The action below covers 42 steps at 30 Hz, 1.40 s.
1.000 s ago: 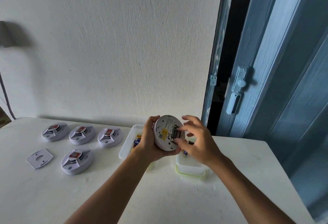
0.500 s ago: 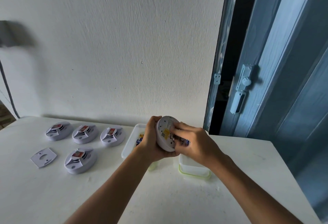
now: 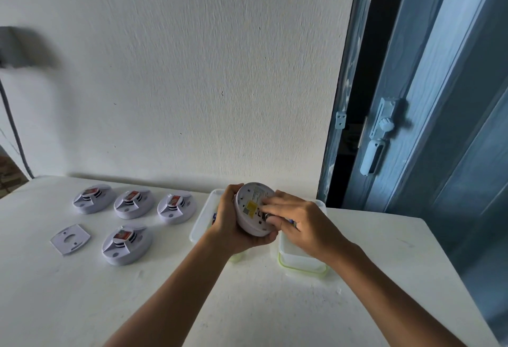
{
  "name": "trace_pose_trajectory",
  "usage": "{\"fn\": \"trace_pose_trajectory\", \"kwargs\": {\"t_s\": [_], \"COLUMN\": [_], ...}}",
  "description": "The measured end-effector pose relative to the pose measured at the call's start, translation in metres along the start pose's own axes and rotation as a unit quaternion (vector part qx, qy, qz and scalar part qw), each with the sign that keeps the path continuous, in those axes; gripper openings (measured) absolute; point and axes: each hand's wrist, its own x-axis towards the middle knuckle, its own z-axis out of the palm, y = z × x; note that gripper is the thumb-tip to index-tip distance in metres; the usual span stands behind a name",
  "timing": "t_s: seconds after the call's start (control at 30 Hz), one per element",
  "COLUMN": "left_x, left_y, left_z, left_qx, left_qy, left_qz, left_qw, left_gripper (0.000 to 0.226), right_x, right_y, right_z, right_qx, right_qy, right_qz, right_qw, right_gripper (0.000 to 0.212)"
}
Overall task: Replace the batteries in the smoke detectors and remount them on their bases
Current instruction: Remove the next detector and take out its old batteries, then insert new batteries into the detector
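Held detector: up off the table, tipped on edge above the tubs, back side with yellow sticker facing the person.
Left hand: fingers curled round its rim, cradling it.
Right hand: straight fingers pressing on its back.
Other detectors: four on the table, left.
Loose base plate: beside them.

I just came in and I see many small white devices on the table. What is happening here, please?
A person is working on smoke detectors at a white table. The left hand grips one smoke detector with its back side facing up, and the right hand presses its fingers on the battery area. Four other detectors and a loose mounting base lie to the left. Two plastic containers sit under the hands.
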Motion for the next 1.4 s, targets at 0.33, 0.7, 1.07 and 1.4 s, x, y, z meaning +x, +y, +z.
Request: {"fn": "trace_pose_trajectory", "kwargs": {"t_s": [0.33, 0.7, 1.07, 1.4], "left_x": [-0.004, -0.001, 0.001, 0.002], "left_y": [0.006, 0.006, 0.008, 0.012], "left_z": [-0.004, -0.004, -0.002, 0.000], "left_qx": [0.009, 0.023, 0.035, 0.032], "left_qy": [-0.022, -0.024, -0.028, -0.020], "left_qz": [-0.007, 0.014, 0.025, 0.042], "left_qw": [1.000, 0.999, 0.999, 0.998], "left_gripper": [0.056, 0.058, 0.059, 0.056], "right_x": [0.010, 0.012, 0.008, 0.008], "right_y": [-0.018, -0.019, -0.029, -0.031], "right_z": [-0.011, -0.011, -0.011, -0.003], "right_qx": [0.422, 0.500, 0.333, 0.200], "right_qy": [0.225, 0.197, 0.149, 0.131], "right_qz": [0.300, 0.367, 0.286, 0.354], "right_qw": [0.826, 0.759, 0.886, 0.904], "right_gripper": [0.024, 0.022, 0.016, 0.059]}}
